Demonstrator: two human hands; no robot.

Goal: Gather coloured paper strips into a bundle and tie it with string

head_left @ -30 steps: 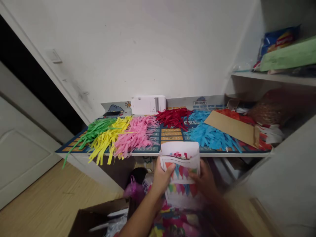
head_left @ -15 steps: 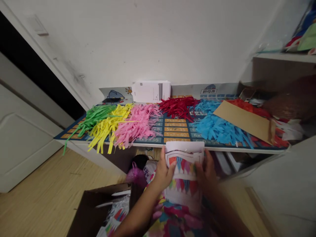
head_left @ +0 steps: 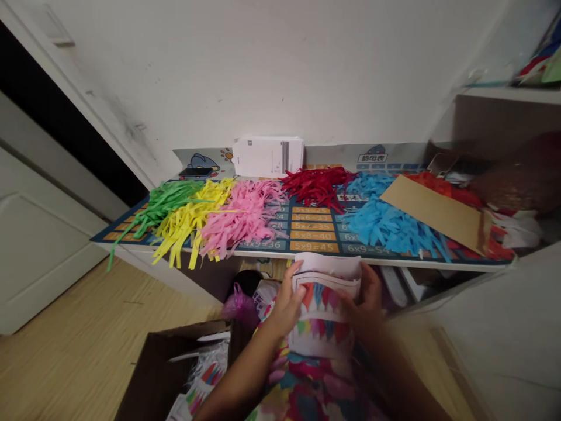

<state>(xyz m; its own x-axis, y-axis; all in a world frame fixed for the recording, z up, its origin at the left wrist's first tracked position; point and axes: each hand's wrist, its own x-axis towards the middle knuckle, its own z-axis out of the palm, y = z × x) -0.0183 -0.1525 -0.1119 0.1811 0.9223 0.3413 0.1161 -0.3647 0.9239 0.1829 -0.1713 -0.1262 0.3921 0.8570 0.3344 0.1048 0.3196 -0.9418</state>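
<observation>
In front of the table's edge I hold a white packet [head_left: 322,333] printed with two rows of colourful tassels. Its top stands a little apart, with the back sheet rising above the bowed front. My left hand [head_left: 287,303] grips its left side, thumb on the printed front. On the other side my right hand [head_left: 363,301] is closed round the right edge, thumb across the front, somewhat dark and blurred. What the packet contains is hidden. Beyond it on the table lie pink tassels [head_left: 248,213], dark red tassels [head_left: 318,184] and blue tassels [head_left: 388,222].
Green tassels [head_left: 169,199] and yellow tassels [head_left: 193,219] overhang the table's front left edge. A brown card piece [head_left: 438,213] lies across blue and red tassels. White printed packs [head_left: 269,156] lean against the wall. An open cardboard box [head_left: 149,374] with similar packets stands on the floor.
The packet's top has parted more, its front bowing away from the back sheet. Both hands keep hold of its sides, and the view has shifted slightly.
</observation>
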